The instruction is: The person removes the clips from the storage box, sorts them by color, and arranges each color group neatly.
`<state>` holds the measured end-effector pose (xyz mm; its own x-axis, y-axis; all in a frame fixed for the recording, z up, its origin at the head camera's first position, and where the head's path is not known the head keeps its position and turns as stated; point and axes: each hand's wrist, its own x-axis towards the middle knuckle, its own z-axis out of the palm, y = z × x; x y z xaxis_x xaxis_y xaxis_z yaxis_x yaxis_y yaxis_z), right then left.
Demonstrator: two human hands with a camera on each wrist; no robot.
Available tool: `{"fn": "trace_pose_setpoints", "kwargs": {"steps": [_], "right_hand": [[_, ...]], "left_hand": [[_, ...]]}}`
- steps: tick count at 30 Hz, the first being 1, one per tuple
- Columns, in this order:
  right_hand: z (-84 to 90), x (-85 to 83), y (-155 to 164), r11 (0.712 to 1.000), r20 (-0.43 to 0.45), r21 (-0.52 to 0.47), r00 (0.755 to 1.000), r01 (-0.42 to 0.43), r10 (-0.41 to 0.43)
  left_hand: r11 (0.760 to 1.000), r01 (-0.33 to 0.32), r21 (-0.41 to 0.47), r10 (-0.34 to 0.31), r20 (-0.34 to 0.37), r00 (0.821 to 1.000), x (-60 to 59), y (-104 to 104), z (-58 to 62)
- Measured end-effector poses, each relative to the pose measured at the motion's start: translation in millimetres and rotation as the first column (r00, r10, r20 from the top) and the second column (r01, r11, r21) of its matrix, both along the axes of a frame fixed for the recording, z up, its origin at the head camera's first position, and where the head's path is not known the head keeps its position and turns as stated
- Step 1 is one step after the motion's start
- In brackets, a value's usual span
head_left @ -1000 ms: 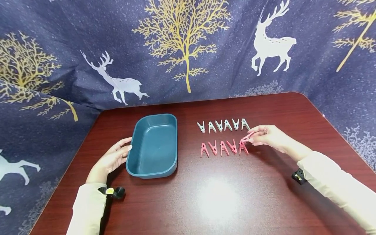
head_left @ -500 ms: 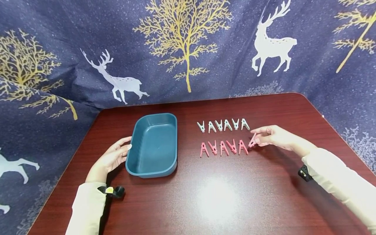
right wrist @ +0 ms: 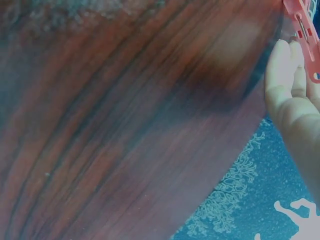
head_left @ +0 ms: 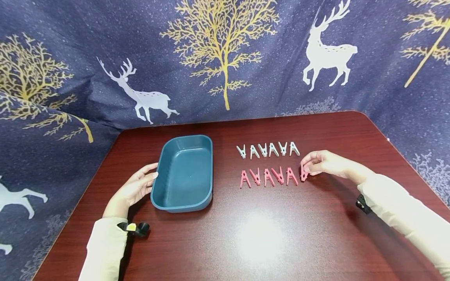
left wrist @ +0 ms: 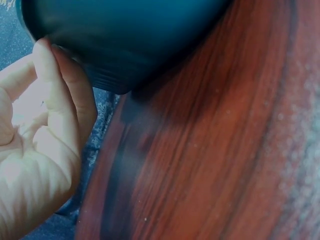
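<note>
The right hand (head_left: 321, 163) pinches a pink peg (head_left: 304, 172) at the end of the pink row on the counter (head_left: 260, 242). It looks light, stiff and springy, best held by its flared legs. The left hand (head_left: 135, 189) rests open-fingered against the tub (head_left: 184, 173).

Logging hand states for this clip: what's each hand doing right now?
Left hand: open, fingertips against the teal tray.
Right hand: pinching a pink clothespin.

R hand (head_left: 325, 164) pinches a pink clothespin (head_left: 304, 172) at the right end of the pink row (head_left: 268, 176), white row (head_left: 268, 150) just behind. L hand (head_left: 135, 188) rests against the teal tub (head_left: 184, 171), fingers straight, on the wood table (head_left: 260, 238).
</note>
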<state>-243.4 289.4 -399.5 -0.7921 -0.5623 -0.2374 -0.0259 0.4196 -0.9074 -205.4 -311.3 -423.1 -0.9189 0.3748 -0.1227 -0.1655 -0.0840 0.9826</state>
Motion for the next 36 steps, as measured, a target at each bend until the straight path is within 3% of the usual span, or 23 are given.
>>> {"fn": "trace_pose_setpoints", "kwargs": {"steps": [9, 17, 22, 28, 36], "right_hand": [[-0.6, -3.4, -6, 0.996, -0.030, 0.086, 0.999, -0.017, 0.020], [2.1, -3.9, -14, 0.986, -0.137, 0.154, 0.987, -0.057, 0.078], [2.6, -3.3, -17, 0.984, -0.167, 0.172, 0.983, -0.050, 0.080], [1.1, -3.5, -17, 0.985, -0.228, 0.174, 0.972, -0.023, 0.063], [0.8, -3.9, -17, 0.981, -0.299, 0.195, 0.954, 0.025, 0.035]], "left_hand": [[1.000, 0.006, 0.017, -0.006, 0.006, 1.000, 0.7, 0, -1.8], [0.999, -0.003, 0.034, 0.002, 0.014, 1.000, 0.9, 1, -3.6], [0.999, -0.006, 0.054, 0.005, 0.020, 1.000, 0.4, 1, -4.7], [0.998, -0.005, 0.061, 0.003, 0.023, 1.000, 5.8, 6, 5.2], [0.999, -0.030, 0.024, 0.029, 0.027, 0.999, 4.3, 1, -0.9]]}}
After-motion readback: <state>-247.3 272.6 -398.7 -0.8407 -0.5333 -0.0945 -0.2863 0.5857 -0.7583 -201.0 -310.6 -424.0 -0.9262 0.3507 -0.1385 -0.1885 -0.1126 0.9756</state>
